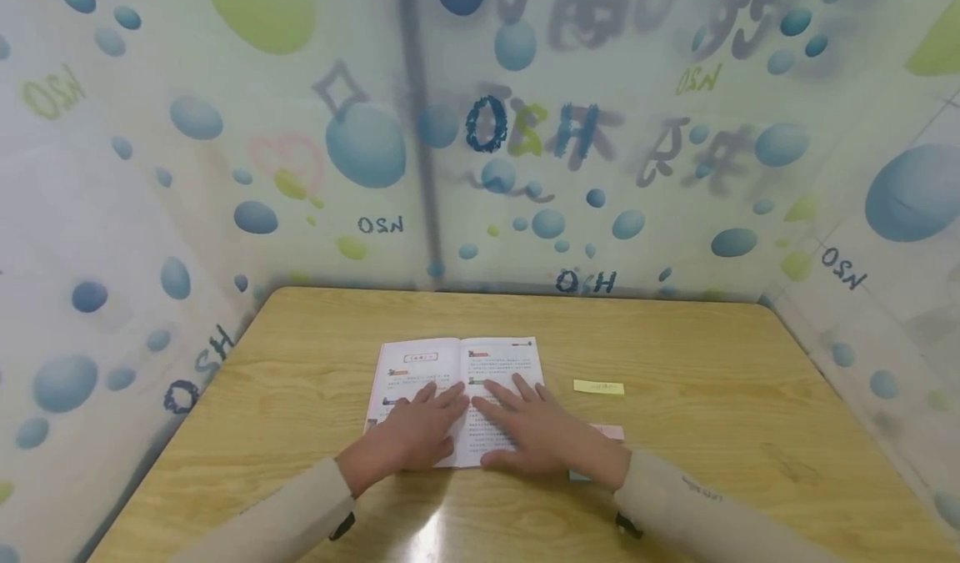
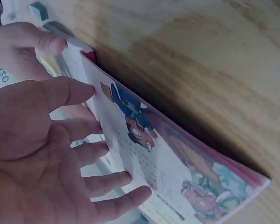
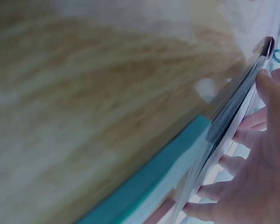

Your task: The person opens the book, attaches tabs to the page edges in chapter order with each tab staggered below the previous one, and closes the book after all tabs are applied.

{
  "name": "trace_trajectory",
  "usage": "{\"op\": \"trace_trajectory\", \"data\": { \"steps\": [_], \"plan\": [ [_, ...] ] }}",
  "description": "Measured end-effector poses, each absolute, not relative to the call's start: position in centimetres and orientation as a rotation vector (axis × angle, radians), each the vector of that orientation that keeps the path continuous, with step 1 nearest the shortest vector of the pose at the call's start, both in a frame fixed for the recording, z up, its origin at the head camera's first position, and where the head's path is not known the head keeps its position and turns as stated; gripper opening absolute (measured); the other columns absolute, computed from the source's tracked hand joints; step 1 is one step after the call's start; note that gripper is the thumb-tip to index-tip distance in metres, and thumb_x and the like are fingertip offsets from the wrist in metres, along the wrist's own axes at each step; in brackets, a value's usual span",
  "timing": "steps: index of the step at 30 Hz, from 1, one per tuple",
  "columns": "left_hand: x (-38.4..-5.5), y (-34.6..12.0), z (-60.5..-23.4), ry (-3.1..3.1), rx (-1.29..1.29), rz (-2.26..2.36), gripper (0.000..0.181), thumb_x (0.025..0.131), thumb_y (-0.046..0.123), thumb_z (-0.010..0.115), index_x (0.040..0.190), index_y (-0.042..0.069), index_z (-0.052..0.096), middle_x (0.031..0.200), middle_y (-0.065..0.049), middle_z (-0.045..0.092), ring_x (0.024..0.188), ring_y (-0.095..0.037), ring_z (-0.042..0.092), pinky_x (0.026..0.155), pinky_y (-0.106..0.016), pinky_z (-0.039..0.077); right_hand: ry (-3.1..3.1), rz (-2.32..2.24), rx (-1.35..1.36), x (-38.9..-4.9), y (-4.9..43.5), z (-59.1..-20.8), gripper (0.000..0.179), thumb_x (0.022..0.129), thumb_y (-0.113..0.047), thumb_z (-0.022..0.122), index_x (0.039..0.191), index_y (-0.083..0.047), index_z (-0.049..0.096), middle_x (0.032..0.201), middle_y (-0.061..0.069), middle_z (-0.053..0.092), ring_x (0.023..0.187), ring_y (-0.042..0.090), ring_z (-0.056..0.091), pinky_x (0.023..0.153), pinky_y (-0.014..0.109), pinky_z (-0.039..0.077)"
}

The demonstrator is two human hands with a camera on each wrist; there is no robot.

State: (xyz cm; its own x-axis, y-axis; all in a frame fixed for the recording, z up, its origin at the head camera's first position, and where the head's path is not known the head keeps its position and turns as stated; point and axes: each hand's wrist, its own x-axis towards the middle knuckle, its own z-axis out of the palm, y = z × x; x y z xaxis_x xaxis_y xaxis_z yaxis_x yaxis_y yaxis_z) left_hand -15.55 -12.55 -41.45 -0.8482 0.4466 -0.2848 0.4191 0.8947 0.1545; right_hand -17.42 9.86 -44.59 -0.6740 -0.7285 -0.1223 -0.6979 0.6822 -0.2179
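An open book (image 1: 487, 361) lies on the wooden table, its printed pages facing up. My left hand (image 1: 416, 428) rests on the left page with fingers spread toward the spine. On the right page lies my right hand (image 1: 528, 425), fingers extended and thumb near the bottom edge. The left wrist view shows the left fingertips along the page (image 2: 130, 140), which carries coloured cartoon pictures. In the right wrist view, the right hand (image 3: 252, 168) has its fingertips on the page beside the thick stack of page edges (image 3: 238, 100).
Right of the book lies a yellow sticky note (image 1: 598, 387) with writing on it. A pink note (image 1: 609, 432) and a blue pad (image 1: 579, 475) sit partly hidden by the right forearm. Behind the table (image 1: 300, 321) hangs a bubble-patterned curtain (image 1: 637, 163).
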Motion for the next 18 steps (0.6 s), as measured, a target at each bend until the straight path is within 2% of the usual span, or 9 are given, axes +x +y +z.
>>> {"op": "trace_trajectory", "data": {
  "steps": [6,11,18],
  "plan": [
    [-16.5,-13.0,-41.7,2.725,0.618,0.073,0.057,0.101,0.032,0.062,0.154,0.018,0.046,0.163,-0.008,0.030,0.144,-0.042,0.032,0.102,-0.069,0.038,2.683,-0.225,-1.166,-17.3,10.2,-44.9,0.079,0.098,-0.067,0.047,0.161,-0.021,0.030,0.166,0.008,0.021,0.147,0.049,0.016,0.112,0.067,0.020],
    [-18.3,-12.5,-42.2,2.712,0.558,0.081,0.061,0.105,0.032,0.053,0.159,0.010,0.034,0.166,-0.009,0.023,0.145,-0.046,0.027,0.104,-0.070,0.035,2.623,-0.221,-1.176,-17.5,10.7,-44.7,0.081,0.097,-0.064,0.053,0.161,-0.020,0.030,0.167,0.007,0.020,0.148,0.047,0.015,0.113,0.066,0.020],
    [-22.5,-11.1,-43.4,2.753,0.422,0.023,0.060,0.110,0.030,0.038,0.162,0.005,0.020,0.168,-0.007,0.013,0.148,-0.043,0.020,0.106,-0.070,0.032,2.587,-0.178,-1.195,-17.7,11.1,-44.8,0.088,0.094,-0.065,0.057,0.163,-0.021,0.026,0.168,0.006,0.015,0.148,0.047,0.013,0.114,0.064,0.020]
  ]
}}
